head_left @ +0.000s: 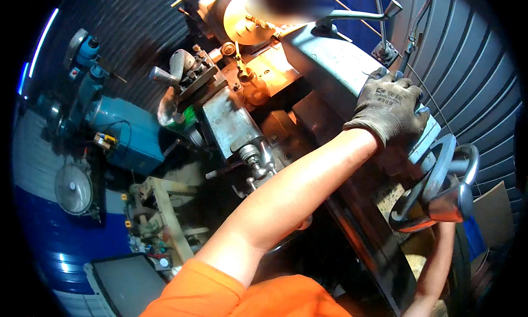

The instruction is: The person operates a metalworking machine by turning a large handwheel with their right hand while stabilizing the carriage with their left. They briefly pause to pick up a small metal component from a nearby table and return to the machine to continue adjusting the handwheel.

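My left hand [388,103], in a grey knitted work glove, lies over the pale blue tailstock [330,55] of a lathe. Its fingers bend over the far side, fingertips out of sight. My bare right forearm [437,262] rises at the lower right toward the tailstock handwheel [432,185], which hides that hand and whatever it touches. Left of the tailstock sits the cross slide [228,119], carrying a tool post [190,69] with a lever. A round, warmly lit workpiece or chuck face [242,20] shows at the top.
A locking lever [357,14] sticks out above the tailstock. Corrugated metal wall [467,58] closes in on the right. At left are a blue drill press [91,75], a blue cabinet [129,132], a round fan [74,187] and a wooden frame [168,212]. Cardboard [495,212] stands behind the handwheel.
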The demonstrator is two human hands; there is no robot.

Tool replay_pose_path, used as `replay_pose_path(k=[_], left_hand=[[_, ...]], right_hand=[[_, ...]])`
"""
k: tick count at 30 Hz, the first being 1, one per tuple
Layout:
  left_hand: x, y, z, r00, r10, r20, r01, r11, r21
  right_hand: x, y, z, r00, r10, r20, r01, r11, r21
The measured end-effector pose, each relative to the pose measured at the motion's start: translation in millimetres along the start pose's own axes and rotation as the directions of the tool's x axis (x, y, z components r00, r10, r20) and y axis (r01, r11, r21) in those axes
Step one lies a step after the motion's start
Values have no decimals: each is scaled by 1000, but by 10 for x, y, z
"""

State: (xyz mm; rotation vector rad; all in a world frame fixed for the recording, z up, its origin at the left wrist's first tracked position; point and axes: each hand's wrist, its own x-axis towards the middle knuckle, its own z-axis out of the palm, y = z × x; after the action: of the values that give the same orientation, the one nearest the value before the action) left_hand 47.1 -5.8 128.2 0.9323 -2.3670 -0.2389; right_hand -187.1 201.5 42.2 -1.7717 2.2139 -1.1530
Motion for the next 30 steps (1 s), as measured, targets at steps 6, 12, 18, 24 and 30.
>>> replay_pose_path(k=[6, 12, 18, 24, 30], left_hand=[[-11, -10, -2, 1000, 0, -6, 1, 1000, 31], [12, -2, -28, 999, -9, 40, 9, 1000, -1], [36, 27, 26, 1000, 12, 21, -13, 999, 37], [-12, -23, -13, 998, -42, 46, 40, 998, 49], [47, 70, 63, 1000, 13, 21, -14, 999, 53]], right_hand=[[-515, -1007, -465, 849, -59, 525, -54, 979, 198], [568, -109, -358, 997, 51, -63, -53, 998, -22], [-246, -93, 250, 997, -3, 71, -6, 993, 118], [20, -558, -551, 975, -159, 156, 156, 987, 28], [171, 1545, 335, 991, 132, -28, -124, 972, 199]])
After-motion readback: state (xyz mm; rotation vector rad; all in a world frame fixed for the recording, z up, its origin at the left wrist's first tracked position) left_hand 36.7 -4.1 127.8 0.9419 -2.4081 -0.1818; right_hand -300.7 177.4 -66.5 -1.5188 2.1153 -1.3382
